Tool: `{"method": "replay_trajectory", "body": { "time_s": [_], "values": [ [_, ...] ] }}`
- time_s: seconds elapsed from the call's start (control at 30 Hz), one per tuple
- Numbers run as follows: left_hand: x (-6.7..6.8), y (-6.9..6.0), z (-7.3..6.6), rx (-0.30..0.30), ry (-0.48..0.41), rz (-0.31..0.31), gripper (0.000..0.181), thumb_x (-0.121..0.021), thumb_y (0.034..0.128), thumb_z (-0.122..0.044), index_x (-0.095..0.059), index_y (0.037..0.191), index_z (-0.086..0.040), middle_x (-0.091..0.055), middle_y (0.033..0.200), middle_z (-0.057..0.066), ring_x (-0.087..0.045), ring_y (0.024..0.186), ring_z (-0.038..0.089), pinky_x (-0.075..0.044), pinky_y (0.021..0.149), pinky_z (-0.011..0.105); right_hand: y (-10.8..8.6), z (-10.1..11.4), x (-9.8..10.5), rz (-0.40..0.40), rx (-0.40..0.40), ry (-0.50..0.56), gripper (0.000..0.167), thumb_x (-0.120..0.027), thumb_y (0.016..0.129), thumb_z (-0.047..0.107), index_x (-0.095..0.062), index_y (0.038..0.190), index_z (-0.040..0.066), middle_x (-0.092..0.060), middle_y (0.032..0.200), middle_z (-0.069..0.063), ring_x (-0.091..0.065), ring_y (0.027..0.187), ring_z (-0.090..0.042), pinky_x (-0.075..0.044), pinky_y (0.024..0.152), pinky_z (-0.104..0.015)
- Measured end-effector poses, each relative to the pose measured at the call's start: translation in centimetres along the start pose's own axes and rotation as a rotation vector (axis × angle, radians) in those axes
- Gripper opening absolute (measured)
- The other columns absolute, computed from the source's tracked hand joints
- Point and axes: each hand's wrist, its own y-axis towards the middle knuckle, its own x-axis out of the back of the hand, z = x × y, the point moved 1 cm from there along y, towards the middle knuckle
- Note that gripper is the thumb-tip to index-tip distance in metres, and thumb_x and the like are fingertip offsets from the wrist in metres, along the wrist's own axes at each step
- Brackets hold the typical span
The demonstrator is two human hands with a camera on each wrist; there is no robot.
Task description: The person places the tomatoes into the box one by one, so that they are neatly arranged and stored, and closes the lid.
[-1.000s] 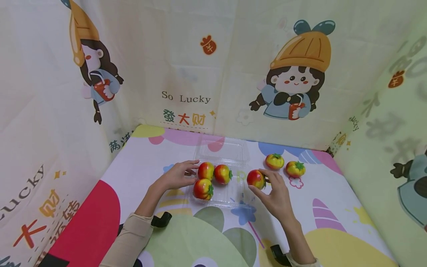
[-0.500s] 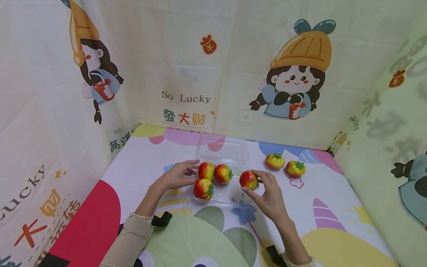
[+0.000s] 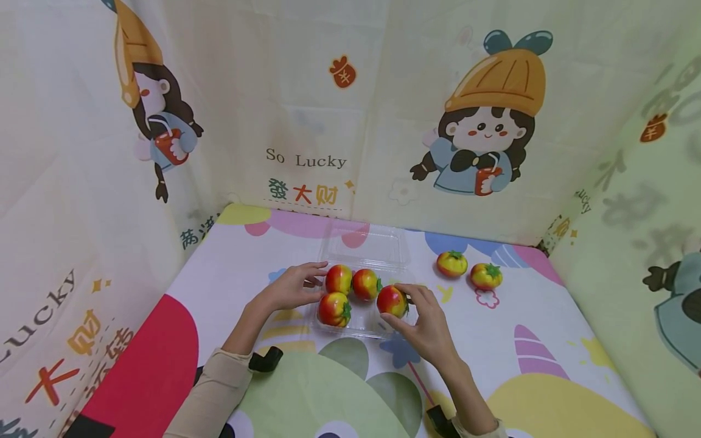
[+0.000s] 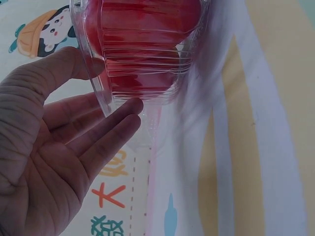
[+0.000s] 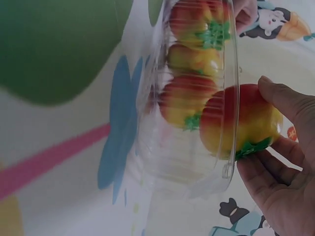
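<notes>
A clear plastic box (image 3: 361,321) with its lid (image 3: 364,246) folded back holds three red-yellow fruits, two at the back (image 3: 338,279) (image 3: 366,285) and one at front left (image 3: 333,309). My right hand (image 3: 429,325) pinches another fruit (image 3: 392,301) between thumb and fingers over the box's right part; the right wrist view shows this fruit (image 5: 256,120) at the rim, its green leaves downward. My left hand (image 3: 292,287) is at the box's left side, fingers extended; in the left wrist view the thumb and fingertips of this hand (image 4: 59,142) touch the box wall (image 4: 142,64).
Two more red-yellow fruits, one (image 3: 451,264) behind the other (image 3: 485,277), lie on the patterned tablecloth (image 3: 328,377) right of the box. Printed cloth (image 3: 383,121) hangs behind the table and at both sides.
My right hand has moved left with its fruit, from the right of the box to over its right part. The left hand and the other fruits have stayed in place.
</notes>
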Motion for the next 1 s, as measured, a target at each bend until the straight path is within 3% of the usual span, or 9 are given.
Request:
{"method": "replay_trajectory", "body": {
  "time_s": [0.13, 0.73, 1.0],
  "values": [
    [0.1, 0.0, 0.0, -0.035, -0.004, -0.002, 0.054, -0.071, 0.0919, -0.008, -0.056, 0.141, 0.009, -0.048, 0.153, 0.023, -0.07, 0.111, 0.031, -0.057, 0.097, 0.043, -0.1, 0.3, -0.5, 0.017, 0.009, 0.019, 0.061, -0.09, 0.078, 0.03, -0.065, 0.133, 0.018, -0.062, 0.127, -0.003, -0.061, 0.112, -0.02, -0.059, 0.089, -0.051],
    [0.0, 0.0, -0.2, -0.012, -0.012, 0.009, 0.055, -0.07, 0.0923, -0.009, -0.055, 0.142, 0.008, -0.047, 0.155, 0.022, -0.069, 0.113, 0.032, -0.056, 0.099, 0.044, -0.3, 0.6, -2.5, 0.069, -0.011, 0.093, 0.06, -0.09, 0.078, 0.026, -0.065, 0.132, 0.016, -0.063, 0.125, -0.001, -0.062, 0.112, -0.02, -0.059, 0.09, -0.051],
    [0.1, -0.1, -0.1, -0.013, -0.013, 0.005, 0.055, -0.071, 0.0916, -0.009, -0.055, 0.142, 0.008, -0.047, 0.154, 0.022, -0.069, 0.113, 0.032, -0.056, 0.099, 0.045, -0.2, 0.6, -3.2, 0.098, -0.071, 0.134, 0.061, -0.089, 0.079, 0.033, -0.066, 0.133, 0.016, -0.064, 0.124, 0.0, -0.062, 0.112, -0.019, -0.059, 0.091, -0.047]
  ]
}}
